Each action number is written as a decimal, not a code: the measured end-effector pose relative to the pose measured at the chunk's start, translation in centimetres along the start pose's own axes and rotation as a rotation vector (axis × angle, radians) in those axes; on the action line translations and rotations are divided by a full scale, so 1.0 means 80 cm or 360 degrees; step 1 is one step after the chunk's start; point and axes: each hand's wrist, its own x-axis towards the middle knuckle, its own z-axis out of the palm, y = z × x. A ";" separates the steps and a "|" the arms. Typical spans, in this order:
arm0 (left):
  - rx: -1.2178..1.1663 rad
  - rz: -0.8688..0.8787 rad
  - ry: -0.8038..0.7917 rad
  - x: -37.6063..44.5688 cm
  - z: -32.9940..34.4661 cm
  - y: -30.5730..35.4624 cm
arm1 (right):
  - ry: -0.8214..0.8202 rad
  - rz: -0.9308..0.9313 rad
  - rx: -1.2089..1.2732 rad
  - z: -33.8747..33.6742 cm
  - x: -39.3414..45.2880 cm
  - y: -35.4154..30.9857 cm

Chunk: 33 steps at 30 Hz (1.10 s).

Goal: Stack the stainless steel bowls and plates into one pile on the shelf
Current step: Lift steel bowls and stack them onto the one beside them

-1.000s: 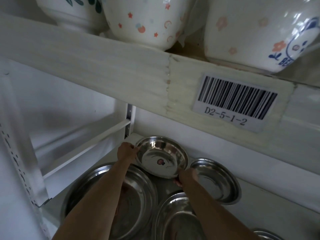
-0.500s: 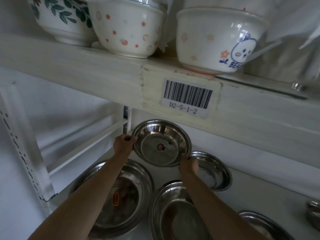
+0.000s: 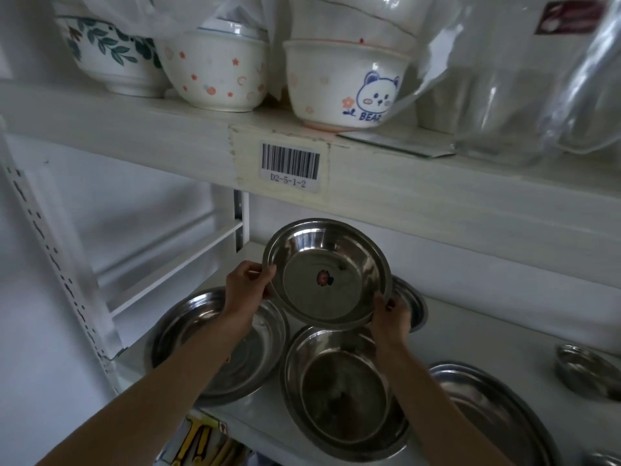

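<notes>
overhead: the upper shelf board (image 3: 403, 183) caps your reach.
below: steel dishes (image 3: 339, 391) crowd the shelf (image 3: 487, 334).

light: upper shelf (image 3: 168, 136) bright, lower shelf (image 3: 504, 331) dim in its shadow | source: perhaps daylight from upper left | glare: highlights on steel bowl (image 3: 327, 274), plastic wrap (image 3: 537, 95) | blur: soft at frame edges | distortion: wide-angle bending at borders

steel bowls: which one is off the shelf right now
The steel bowl with the red sticker, gripped at its rim by the left hand and right hand; the others lie on the lower shelf.
</notes>
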 end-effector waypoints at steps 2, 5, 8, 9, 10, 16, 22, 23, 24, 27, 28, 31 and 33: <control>-0.0045 -0.0051 -0.0028 -0.020 0.001 -0.002 | 0.0008 0.0029 0.0061 -0.021 -0.015 0.007; -0.0160 -0.0136 -0.0091 -0.050 0.001 -0.010 | -0.0007 0.0046 0.0094 -0.048 -0.037 0.021; -0.0203 -0.0186 -0.0082 -0.078 0.002 -0.027 | -0.0007 -0.0014 0.0102 -0.070 -0.058 0.035; -0.0206 -0.0205 -0.0070 -0.087 0.002 -0.035 | -0.0009 -0.0009 0.0080 -0.075 -0.061 0.042; -0.0219 -0.0233 -0.0058 -0.096 0.002 -0.043 | -0.0008 0.0008 0.0048 -0.079 -0.065 0.049; -0.0247 -0.0266 -0.0038 -0.147 0.008 -0.074 | 0.0046 0.0078 -0.0134 -0.103 -0.086 0.084; -0.0069 -0.0241 0.0022 -0.175 0.016 -0.090 | 0.0081 0.0190 -0.0276 -0.113 -0.105 0.108; -0.0018 -0.0228 0.0029 -0.177 0.017 -0.095 | 0.0079 0.0206 -0.0314 -0.113 -0.106 0.110; 0.0051 -0.0224 0.0029 -0.179 0.017 -0.101 | 0.0076 0.0214 -0.0347 -0.114 -0.107 0.113; 0.0202 -0.0197 0.0076 -0.185 0.018 -0.111 | 0.0066 0.0233 -0.0443 -0.118 -0.112 0.116; 0.0211 -0.0181 0.0104 -0.187 0.018 -0.112 | 0.0066 0.0225 -0.0452 -0.119 -0.113 0.116; 0.0207 -0.0169 0.0136 -0.192 0.018 -0.116 | 0.0064 0.0187 -0.0473 -0.120 -0.114 0.117; 0.0204 -0.0163 0.0152 -0.193 0.017 -0.120 | 0.0068 0.0185 -0.0479 -0.119 -0.113 0.119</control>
